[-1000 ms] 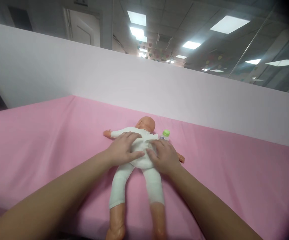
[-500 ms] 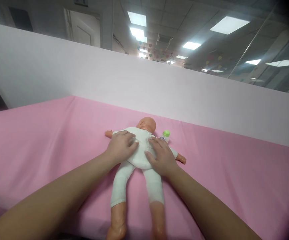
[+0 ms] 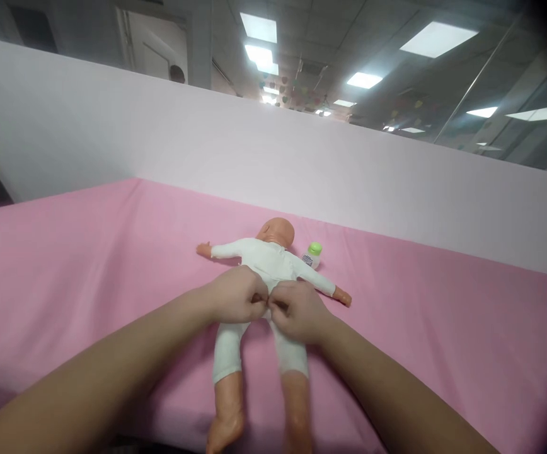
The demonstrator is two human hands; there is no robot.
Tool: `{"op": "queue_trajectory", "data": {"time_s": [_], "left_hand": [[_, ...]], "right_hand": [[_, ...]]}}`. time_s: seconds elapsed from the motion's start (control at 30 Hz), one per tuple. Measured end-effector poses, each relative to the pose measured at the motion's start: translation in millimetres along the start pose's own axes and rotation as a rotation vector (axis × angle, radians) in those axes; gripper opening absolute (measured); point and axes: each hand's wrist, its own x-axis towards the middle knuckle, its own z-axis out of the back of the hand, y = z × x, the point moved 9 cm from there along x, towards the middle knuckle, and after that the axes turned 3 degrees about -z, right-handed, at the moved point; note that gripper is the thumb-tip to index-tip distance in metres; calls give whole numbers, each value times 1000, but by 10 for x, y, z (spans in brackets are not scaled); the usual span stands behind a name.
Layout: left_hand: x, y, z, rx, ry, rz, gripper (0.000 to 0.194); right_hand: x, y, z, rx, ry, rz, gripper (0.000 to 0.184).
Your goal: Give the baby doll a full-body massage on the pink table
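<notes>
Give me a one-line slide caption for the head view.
Left hand and right hand pinch the white suit at the hips of a baby doll lying on pink sheet, green-capped bottle beside it.

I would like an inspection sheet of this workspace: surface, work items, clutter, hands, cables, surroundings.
Surface: pink sheet, smooth, covering the table.
Work items: baby doll lying flat in a white suit, arms spread, bare feet toward the camera.
Clutter: small bottle with green cap upright beside the doll's head.
Hands: left hand and right hand curled, side by side on the doll's hips, fingers pinching the white cloth.
Cables: nothing seen.
Surroundings: white partition behind the table; ceiling lights above.
</notes>
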Motion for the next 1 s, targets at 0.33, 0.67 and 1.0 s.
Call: {"op": "queue_trajectory", "data": {"time_s": [0.33, 0.67, 1.0], "left_hand": [[9, 81, 262, 107, -267, 69, 18], [-64, 54, 420, 136, -448, 43, 20], [-2, 253, 227, 50, -192, 210, 44]], "right_hand": [[-1, -147, 183, 30, -194, -80, 2], [-54, -227, 264, -19, -326, -107, 22], [6, -261, 49, 68, -100, -117, 29]]}}
